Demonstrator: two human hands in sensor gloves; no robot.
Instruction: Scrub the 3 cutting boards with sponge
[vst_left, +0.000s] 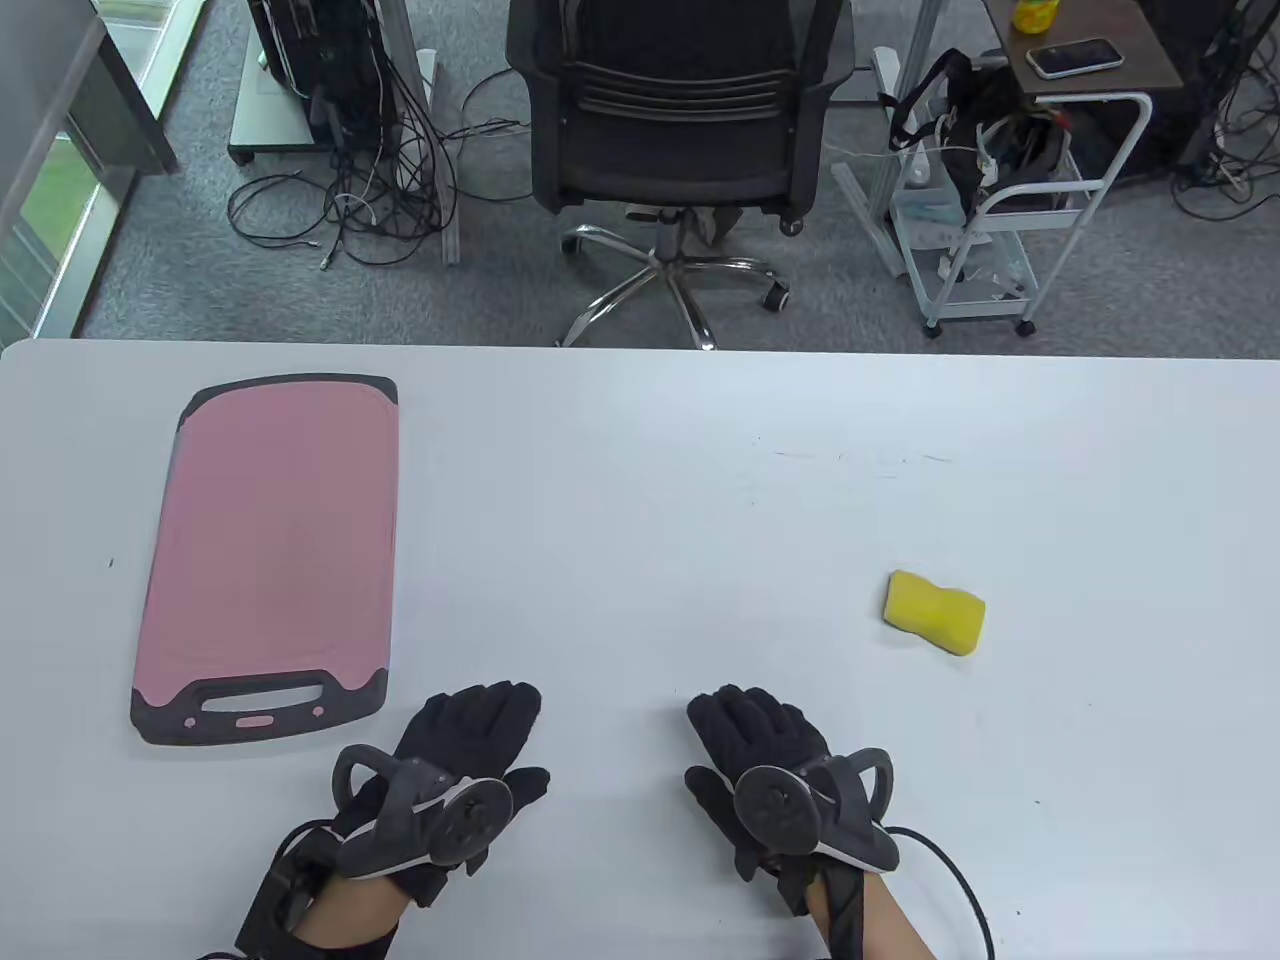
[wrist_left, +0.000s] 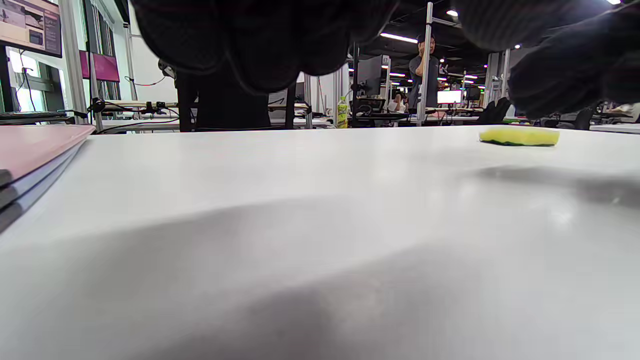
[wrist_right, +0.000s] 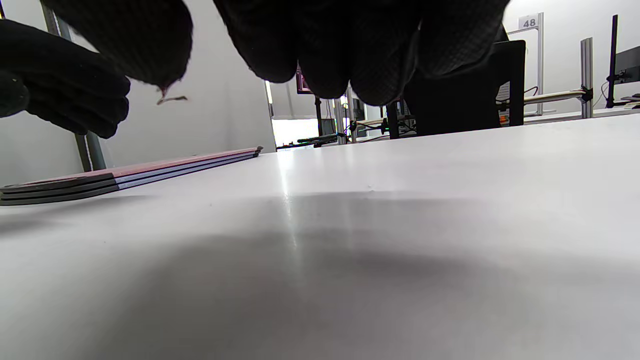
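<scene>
A pink cutting board (vst_left: 275, 550) with a dark grey handle end lies at the table's left. The wrist views show it as the top of a thin stack (wrist_left: 30, 160) (wrist_right: 125, 177) of boards. A yellow sponge (vst_left: 935, 611) (wrist_left: 519, 136) lies alone on the right part of the table. My left hand (vst_left: 485, 712) rests near the front edge, just right of the board's handle, fingers loosely curled and holding nothing. A little further right my right hand (vst_left: 752, 715) rests the same way, well short and left of the sponge.
The white table (vst_left: 650, 480) runs to its far edge at mid-frame. Beyond it stand a black office chair (vst_left: 680, 130), a white cart (vst_left: 1010, 210) and floor cables (vst_left: 340, 200). A person (wrist_left: 424, 70) stands far off in the room.
</scene>
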